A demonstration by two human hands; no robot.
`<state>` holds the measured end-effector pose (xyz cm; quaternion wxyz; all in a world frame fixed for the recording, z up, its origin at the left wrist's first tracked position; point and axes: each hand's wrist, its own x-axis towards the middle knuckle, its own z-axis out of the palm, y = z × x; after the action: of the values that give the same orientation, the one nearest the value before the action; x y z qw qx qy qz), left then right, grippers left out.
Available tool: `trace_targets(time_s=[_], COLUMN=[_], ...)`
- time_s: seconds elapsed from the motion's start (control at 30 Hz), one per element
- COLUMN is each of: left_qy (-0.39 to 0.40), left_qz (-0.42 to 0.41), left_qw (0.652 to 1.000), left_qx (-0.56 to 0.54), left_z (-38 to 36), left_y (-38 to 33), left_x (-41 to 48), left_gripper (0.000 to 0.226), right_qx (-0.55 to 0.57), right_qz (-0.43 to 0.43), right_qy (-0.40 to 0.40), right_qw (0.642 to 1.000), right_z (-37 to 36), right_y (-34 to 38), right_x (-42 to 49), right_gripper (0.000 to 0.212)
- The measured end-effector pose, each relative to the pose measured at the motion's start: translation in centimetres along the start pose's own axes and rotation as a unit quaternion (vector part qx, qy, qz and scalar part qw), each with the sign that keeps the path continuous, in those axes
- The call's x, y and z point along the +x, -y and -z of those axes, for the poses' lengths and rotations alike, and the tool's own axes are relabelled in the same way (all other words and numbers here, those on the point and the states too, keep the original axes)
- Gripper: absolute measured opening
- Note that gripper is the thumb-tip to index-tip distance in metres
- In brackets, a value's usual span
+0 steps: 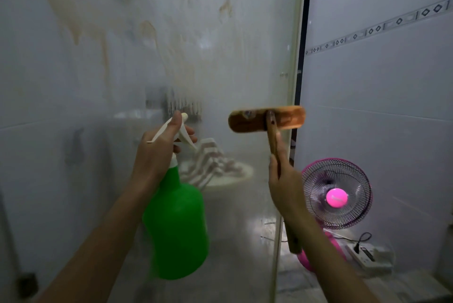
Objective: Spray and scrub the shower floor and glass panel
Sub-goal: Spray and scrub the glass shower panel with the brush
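A cloudy glass panel (171,32) with brownish streaks fills the left and middle of the head view. My left hand (159,153) grips the white trigger head of a green spray bottle (179,224), its nozzle pointing at the glass. My right hand (286,185) holds the wooden handle of a scrub brush (267,120), whose flat wooden head lies crosswise against the panel near its right edge. The shower floor (245,266) shows dimly through the glass, low down.
A pink electric fan (337,194) stands on the floor right of the panel's edge, with a white power strip (365,255) beside it. White tiled wall (392,106) runs along the right. Behind the glass a blurred basin with striped cloth (215,167) shows.
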<state>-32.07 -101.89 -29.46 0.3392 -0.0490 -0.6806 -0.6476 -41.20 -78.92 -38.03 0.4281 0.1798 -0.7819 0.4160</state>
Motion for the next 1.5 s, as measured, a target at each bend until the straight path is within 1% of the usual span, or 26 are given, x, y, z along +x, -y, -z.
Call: trace_targets(time_s=[0.07, 0.1, 0.17, 0.3, 0.37, 0.43, 0.53, 0.6, 0.73, 0.83, 0.93, 1.0, 1.1, 1.17, 1.23, 1.3, 1.37, 1.5], left_qy=[-0.007, -0.011, -0.023, -0.057, -0.072, -0.084, -0.092, -0.091, -0.088, -0.087, -0.081, -0.081, -0.09, -0.104, -0.111, -0.112, -0.118, -0.129], left_qz=[-0.005, -0.005, -0.006, -0.001, 0.006, 0.004, -0.003, -0.004, 0.0, 0.001, -0.002, -0.003, -0.013, -0.016, -0.018, -0.025, -0.033, -0.037], left_qw=[1.0, 1.0, 1.0, 0.998, 0.997, 0.996, 0.995, 0.995, 0.995, 0.995, 0.996, 0.996, 0.993, 0.993, 0.992, 0.991, 0.99, 0.988], left_qx=[0.014, 0.017, 0.015, 0.024, 0.031, 0.04, 0.048, 0.051, 0.051, 0.044, 0.047, 0.049, 0.069, 0.059, 0.057, 0.063, 0.064, 0.08], left_z=[1.4, 2.3, 4.1, 7.9, 9.9, 11.8, 14.2, 15.3, 16.8, 17.4, 17.8, 17.8, 17.9, 18.3, 18.9, 19.5, 20.0, 20.9], left_y=[0.2, 0.3, 0.4, 0.1, 0.1, 0.0, -0.2, -0.4, 0.0, 0.3, 0.4, 0.1, -0.9, -1.9, -2.9, -3.8, -4.6, -5.9], left_x=[0.1, 0.1, 0.2, -0.1, -0.1, 0.1, 0.5, 0.7, 1.0, 1.4, 1.8, 1.9, 2.2, 2.3, 2.5, 2.6, 2.8, 2.6], left_gripper=[0.049, 0.05, 0.05, 0.048, 0.048, 0.048, 0.048, 0.047, 0.047, 0.045, 0.045, 0.045, 0.044, 0.044, 0.045, 0.047, 0.049, 0.05], right_qx=[0.004, -0.001, -0.02, -0.06, -0.067, -0.081, -0.076, -0.084, -0.086, -0.067, -0.047, -0.042, -0.072, -0.067, -0.077, -0.079, -0.081, -0.097], right_qz=[0.005, 0.016, 0.045, 0.131, 0.124, 0.117, 0.091, 0.088, 0.101, 0.093, 0.101, 0.108, 0.155, 0.152, 0.122, 0.104, 0.122, 0.191], right_qy=[0.041, 0.056, 0.066, 0.083, 0.088, 0.076, 0.079, 0.069, 0.093, 0.068, 0.079, 0.087, 0.081, 0.078, 0.09, 0.1, 0.108, 0.091], right_qw=[0.999, 0.998, 0.997, 0.986, 0.986, 0.987, 0.99, 0.99, 0.987, 0.991, 0.991, 0.989, 0.982, 0.983, 0.986, 0.986, 0.983, 0.973], right_z=[-0.9, -1.4, -2.6, -4.9, -5.9, -6.8, -8.4, -10.0, -12.1, -12.5, -12.4, -12.7, -13.9, -13.8, -13.3, -12.2, -12.5, -15.0], right_y=[0.2, 0.7, 3.1, 10.2, 11.5, 10.8, 10.8, 12.9, 17.0, 15.7, 14.5, 16.5, 21.4, 22.9, 21.5, 19.8, 20.3, 27.9], right_x=[-4.0, -4.4, -1.8, 5.1, 4.3, 1.0, -2.8, -1.8, 1.0, -0.9, -4.3, -2.6, 3.5, 5.6, 3.9, 0.3, 0.3, 8.3], right_gripper=[0.058, 0.058, 0.059, 0.056, 0.057, 0.06, 0.064, 0.061, 0.057, 0.057, 0.058, 0.058, 0.056, 0.056, 0.058, 0.061, 0.062, 0.057])
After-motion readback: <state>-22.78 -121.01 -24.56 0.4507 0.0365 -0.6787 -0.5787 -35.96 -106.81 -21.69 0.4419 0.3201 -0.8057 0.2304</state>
